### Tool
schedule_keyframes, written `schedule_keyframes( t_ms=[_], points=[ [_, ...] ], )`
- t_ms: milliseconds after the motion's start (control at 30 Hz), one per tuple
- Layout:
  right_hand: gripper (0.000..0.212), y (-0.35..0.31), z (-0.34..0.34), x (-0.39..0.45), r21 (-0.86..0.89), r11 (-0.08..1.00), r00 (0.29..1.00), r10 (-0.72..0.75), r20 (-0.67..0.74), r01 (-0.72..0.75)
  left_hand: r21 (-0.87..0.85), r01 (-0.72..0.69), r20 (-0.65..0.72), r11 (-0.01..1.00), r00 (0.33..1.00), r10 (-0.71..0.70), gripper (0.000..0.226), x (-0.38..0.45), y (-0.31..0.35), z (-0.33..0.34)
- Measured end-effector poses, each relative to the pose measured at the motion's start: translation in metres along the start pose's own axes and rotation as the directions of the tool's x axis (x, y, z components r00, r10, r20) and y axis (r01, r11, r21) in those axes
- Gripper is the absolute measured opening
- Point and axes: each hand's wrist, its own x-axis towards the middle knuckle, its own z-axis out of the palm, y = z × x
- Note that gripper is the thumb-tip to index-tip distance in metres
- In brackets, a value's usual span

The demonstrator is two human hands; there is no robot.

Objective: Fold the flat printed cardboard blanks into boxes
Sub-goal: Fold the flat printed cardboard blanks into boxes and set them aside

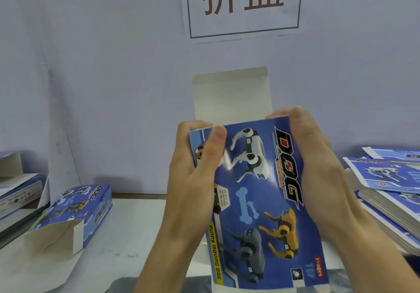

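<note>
1. Box in hand: blue printed carton with robot-dog artwork, held up in front of the person above the table. It appears already opened out from flat into a sleeve; one plain white end flap stands straight up at the far end, not yet tucked.
2. Left hand: grips the carton's left edge, thumb curled over the printed face, fingers behind.
3. Right hand: clasps the right edge, fingers wrapped round the far top corner, palm along the side panel.
4. Done so far, judged from layout: one finished-looking box lies on the table at left, its near end flap open. More cartons sit at the far left edge; their state cannot be told.
5. Left to do: a stack of flat blanks waits on the right, well apart from the hands.
6. Judgement: early-to-middle of the batch; the current carton needs its end flaps closed.
</note>
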Motion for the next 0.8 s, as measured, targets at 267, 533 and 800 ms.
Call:
schedule_keyframes(
  t_ms=[267,533,800],
  points=[
    [0.027,0.001,-0.003,-0.004,-0.083,0.997,0.994,-0.012,-0.113,0.002,0.027,0.061,-0.192,0.998,0.98,-0.055,0.022,0.002,0.001,-0.001],
    [0.032,0.014,-0.001,-0.002,0.027,0.994,0.994,0.106,-0.04,-0.105,-0.002,0.16,-0.173,0.987,0.972,-0.158,0.035,0.003,-0.012,0.0],
    [0.054,0.034,0.0,-0.01,0.253,0.957,0.982,0.17,-0.08,-0.145,-0.134,0.075,-0.194,0.988,0.976,-0.1,0.042,-0.007,-0.018,0.002]
  ],
)
